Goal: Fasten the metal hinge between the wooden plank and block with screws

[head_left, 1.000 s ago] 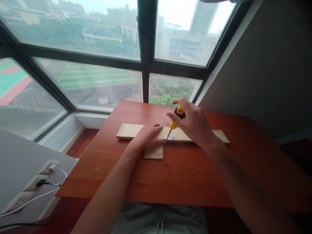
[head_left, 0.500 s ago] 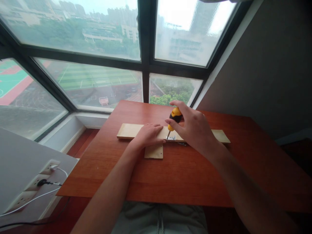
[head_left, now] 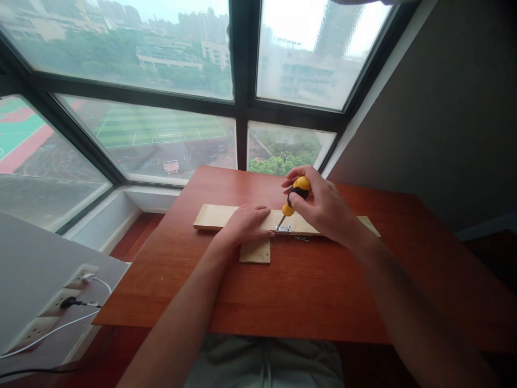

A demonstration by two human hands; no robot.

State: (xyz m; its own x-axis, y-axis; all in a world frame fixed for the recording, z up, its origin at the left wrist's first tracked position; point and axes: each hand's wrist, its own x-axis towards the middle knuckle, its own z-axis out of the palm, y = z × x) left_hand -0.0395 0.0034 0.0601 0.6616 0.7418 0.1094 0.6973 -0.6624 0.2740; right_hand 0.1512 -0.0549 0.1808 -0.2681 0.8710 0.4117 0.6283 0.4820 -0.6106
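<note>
A long pale wooden board lies across the table. My left hand is closed over it, thumb at the near edge and fingers across the top. In my right hand is a stubby yellow-and-black screwdriver, tilted to the right. Its tip meets a small metal bracket at the board's near edge; the screw head there is too small to make out. Under my left wrist, a shorter wooden piece with small holes sticks out toward me. Several loose screws lie just right of the bracket.
The reddish-brown table stands against large windows with dark frames. At the lower left, wall sockets have plugs and cables in them. A grey wall rises on the right.
The screwdriver's handle has tipped to the right with my right hand, and my fingers have shifted around it. Its tip stays at the bracket. My left hand has not moved.
</note>
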